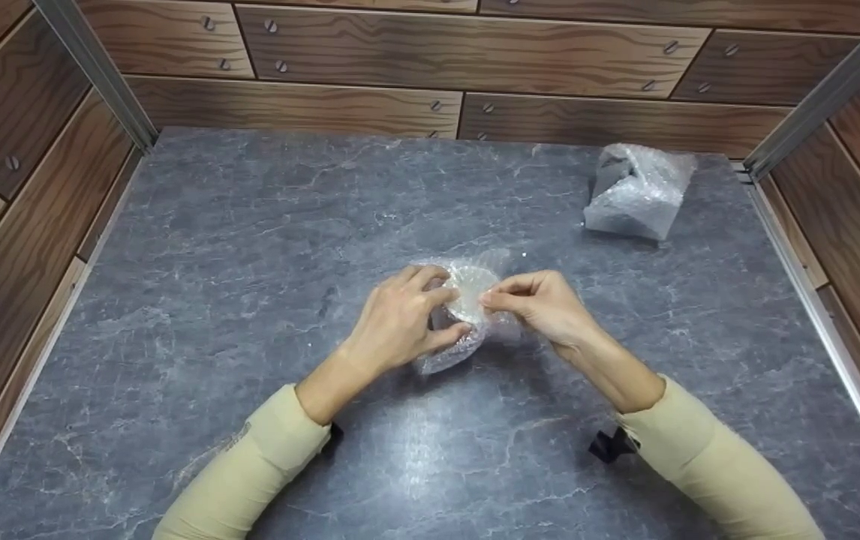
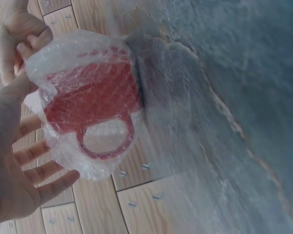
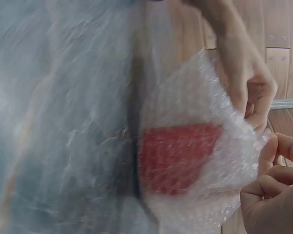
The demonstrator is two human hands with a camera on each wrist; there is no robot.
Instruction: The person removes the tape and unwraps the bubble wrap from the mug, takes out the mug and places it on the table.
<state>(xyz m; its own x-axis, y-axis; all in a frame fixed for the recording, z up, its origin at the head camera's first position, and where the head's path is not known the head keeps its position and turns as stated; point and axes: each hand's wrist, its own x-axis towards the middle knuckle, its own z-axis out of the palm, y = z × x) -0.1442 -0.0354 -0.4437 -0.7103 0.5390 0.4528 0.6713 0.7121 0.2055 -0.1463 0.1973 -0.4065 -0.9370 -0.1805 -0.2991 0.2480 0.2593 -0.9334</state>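
A red mug [image 2: 95, 97] in bubble wrap [image 3: 222, 168] stands between the hands. The left hand [image 1: 400, 315], fingers spread, touches the wrap's side; the right hand [image 1: 546, 304] pinches its upper edge. Apparent step: working the wrap's top; the next move calls for guiding that edge against left-hand support.

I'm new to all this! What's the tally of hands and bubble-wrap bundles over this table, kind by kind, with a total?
Hands: 2 (left hand, right hand)
Bubble-wrap bundles: 2 (one around a red mug, between the hands; a second bundle toward the far right corner, contents unclear)
Total: 4
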